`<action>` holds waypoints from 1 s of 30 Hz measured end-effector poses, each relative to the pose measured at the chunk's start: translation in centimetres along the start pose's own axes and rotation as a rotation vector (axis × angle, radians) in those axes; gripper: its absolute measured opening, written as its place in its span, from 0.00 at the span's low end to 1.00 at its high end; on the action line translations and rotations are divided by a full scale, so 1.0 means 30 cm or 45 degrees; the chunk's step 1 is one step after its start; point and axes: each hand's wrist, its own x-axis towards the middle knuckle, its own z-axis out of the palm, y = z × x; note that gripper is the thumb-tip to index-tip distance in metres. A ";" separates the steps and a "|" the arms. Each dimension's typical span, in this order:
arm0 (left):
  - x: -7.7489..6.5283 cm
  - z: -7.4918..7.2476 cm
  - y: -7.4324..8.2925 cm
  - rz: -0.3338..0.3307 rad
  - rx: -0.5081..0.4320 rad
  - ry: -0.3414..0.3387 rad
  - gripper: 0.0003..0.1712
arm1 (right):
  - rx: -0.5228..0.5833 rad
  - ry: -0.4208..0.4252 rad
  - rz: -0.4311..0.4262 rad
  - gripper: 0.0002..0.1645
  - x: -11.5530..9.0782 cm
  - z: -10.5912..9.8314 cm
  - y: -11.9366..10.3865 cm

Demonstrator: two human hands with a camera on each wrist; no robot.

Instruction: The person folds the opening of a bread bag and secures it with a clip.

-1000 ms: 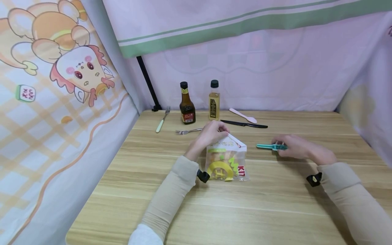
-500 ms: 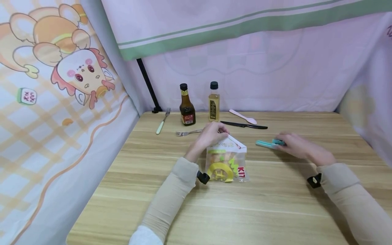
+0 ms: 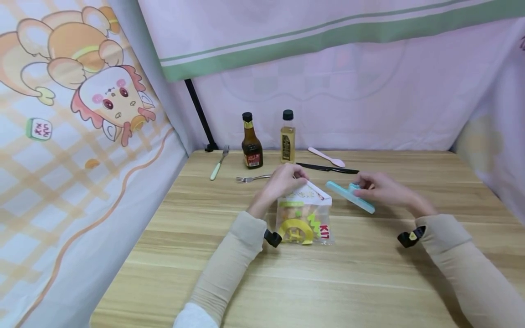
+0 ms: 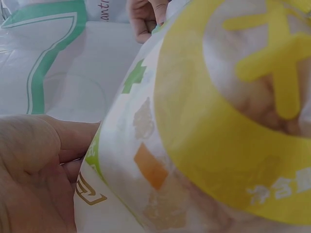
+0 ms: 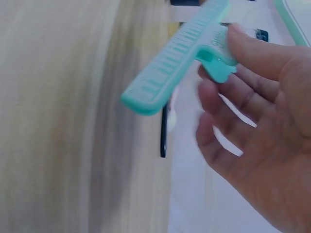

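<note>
A snack bag (image 3: pixel 304 222), clear with yellow and green print, has its white top folded over. My left hand (image 3: pixel 284 181) holds that folded top; in the left wrist view the left hand (image 4: pixel 34 170) is at the bag's edge and the printed bag (image 4: pixel 209 116) fills most of the picture. To the right, my right hand (image 3: pixel 381 189) pinches a teal bag clip (image 3: pixel 348 197) by its handle, slanted beside the bag. In the right wrist view, the thumb and fingers of the right hand (image 5: pixel 262 82) grip the long ridged clip (image 5: pixel 170 63).
Behind the bag stand a dark sauce bottle (image 3: pixel 252 148) and an oil bottle (image 3: pixel 288 141). Around them lie a black knife (image 3: pixel 327 168), a pink spoon (image 3: pixel 326 157), a green-handled fork (image 3: pixel 219 163) and a metal fork (image 3: pixel 248 179). Cloth hangs along the back and left.
My right hand has lifted the bag clip, turned it to a slant and brought it left toward the bag. The left hand and bag have stayed in place.
</note>
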 end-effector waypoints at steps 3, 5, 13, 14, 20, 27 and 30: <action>-0.001 -0.001 0.001 0.009 0.008 0.003 0.05 | 0.035 0.009 0.003 0.10 0.002 0.009 -0.008; -0.001 -0.001 0.001 0.013 0.011 0.004 0.05 | 0.066 0.003 -0.014 0.08 0.002 0.015 -0.009; 0.001 0.001 -0.005 0.016 0.015 0.004 0.05 | 0.179 -0.078 -0.121 0.05 -0.019 0.017 0.008; 0.002 0.002 -0.005 0.018 0.017 0.004 0.05 | 0.187 -0.084 -0.138 0.04 -0.022 0.017 0.011; 0.002 0.002 -0.002 0.026 0.021 0.005 0.04 | 0.223 -0.108 -0.170 0.04 -0.033 0.011 0.023; -0.002 -0.004 0.003 0.018 0.019 0.008 0.05 | 0.245 -0.133 -0.080 0.06 -0.037 0.011 0.018; -0.002 -0.005 0.004 0.019 0.019 0.009 0.05 | 0.246 -0.142 -0.047 0.06 -0.033 0.012 0.013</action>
